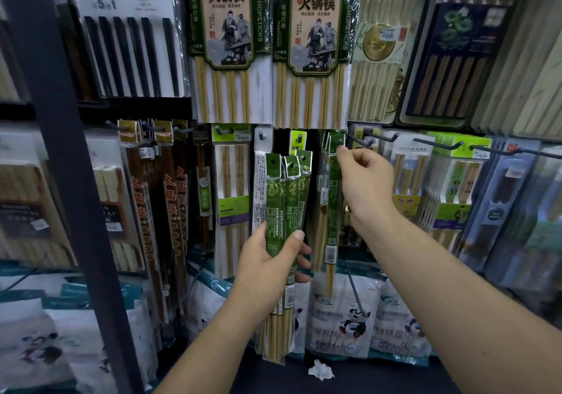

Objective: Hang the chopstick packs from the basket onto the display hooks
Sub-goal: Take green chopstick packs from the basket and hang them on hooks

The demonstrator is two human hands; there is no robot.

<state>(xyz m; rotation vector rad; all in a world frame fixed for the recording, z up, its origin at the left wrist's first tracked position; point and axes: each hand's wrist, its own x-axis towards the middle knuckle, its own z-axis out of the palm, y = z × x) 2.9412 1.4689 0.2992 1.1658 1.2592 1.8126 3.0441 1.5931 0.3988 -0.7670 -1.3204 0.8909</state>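
My left hand (pixel 270 256) grips a bundle of three green chopstick packs (pixel 287 199) upright in front of the display, its thumb across the front. My right hand (pixel 363 177) pinches the top of another green chopstick pack (pixel 334 199) at its hang hole. That pack hangs down beside a dark display hook (pixel 360 141), with more green pack tops behind it. The hook's tip points out just above my right fingers. No basket is in view.
Large hot-pot chopstick packs (pixel 228 43) hang above. Dark red packs (pixel 173 211) hang at left, pale packs (pixel 231 199) in the middle, more hooks (pixel 438 145) at right. A black shelf post (pixel 67 180) stands at left. Panda-printed bags (pixel 343 317) and a crumpled paper (pixel 320 371) lie below.
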